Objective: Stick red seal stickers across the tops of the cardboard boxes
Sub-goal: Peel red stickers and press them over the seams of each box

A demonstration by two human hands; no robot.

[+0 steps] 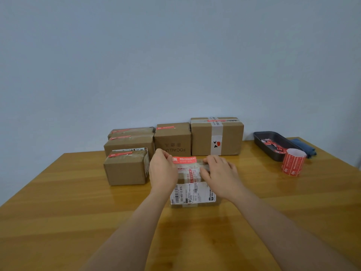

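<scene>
Table [78, 192]: wooden, sealed boxes lining up behind.
Hands: left hand [163, 170] pinching red sticker [184, 159]; right hand [219, 173] fingers spread, pressing box [193, 192].
Risk: sticker probably wrinkling if laid unevenly.

On the tabletop [58, 192], the left hand [163, 171] pinched the left end of a red seal sticker [184, 160] over the near box [192, 192]. The right hand [219, 173] pressed flat on the box top. Five sealed boxes [127, 169] stood behind; a sticker roll [293, 162] and dark tray [273, 141] lay far right.
</scene>
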